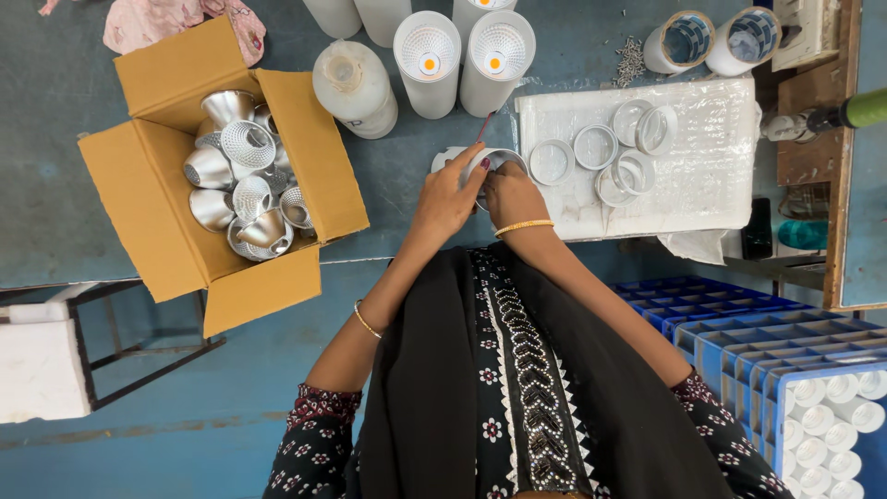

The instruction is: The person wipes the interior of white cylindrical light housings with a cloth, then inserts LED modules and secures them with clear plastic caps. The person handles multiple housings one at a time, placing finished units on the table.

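My left hand (445, 199) and my right hand (510, 194) meet over the blue table edge and together hold a small white ring-shaped lamp part (490, 162). A thin red stick or wire (484, 127) rises from it. Just right of my hands lies a white foam sheet (711, 176) wrapped in clear plastic, with several white rings (596, 146) on it. Behind my hands stand white cylindrical lamp housings (427, 60), two showing orange centres.
An open cardboard box (152, 208) of silver reflector cones (248, 143) sits at the left. Blue plastic crates (739, 337) holding white cylinders stand at the lower right. Small screws (630, 60) and two tape-like rolls (682, 41) lie at the back right.
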